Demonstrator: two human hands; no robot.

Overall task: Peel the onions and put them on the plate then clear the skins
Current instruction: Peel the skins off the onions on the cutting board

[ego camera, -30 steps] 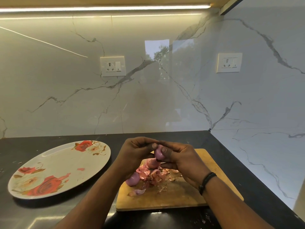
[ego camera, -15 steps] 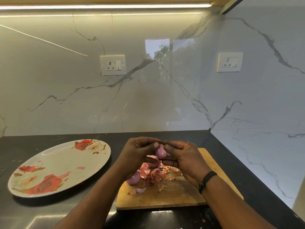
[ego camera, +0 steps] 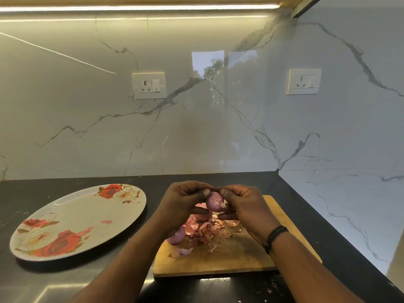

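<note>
A: So, from the head camera, where's the onion [ego camera: 214, 201]?

B: Up in the air between both hands, above the wooden cutting board [ego camera: 236, 256]. The left hand [ego camera: 183, 202] has its fingers curled round the onion's left side, thumb on top; the right hand [ego camera: 244, 206] pinches it from the right, thumb near the top.

A: And the rest?

B: A heap of pink skins [ego camera: 202, 231] lies on the board under the hands, with another peeled onion [ego camera: 176, 237] at the heap's left edge (partly behind the left forearm). A third one [ego camera: 202, 215] peeks out just below the held onion.

A: The plate?

B: The rose-patterned plate [ego camera: 74, 219] sits on the dark counter [ego camera: 306, 215], well left of the board, no onions on it
</note>
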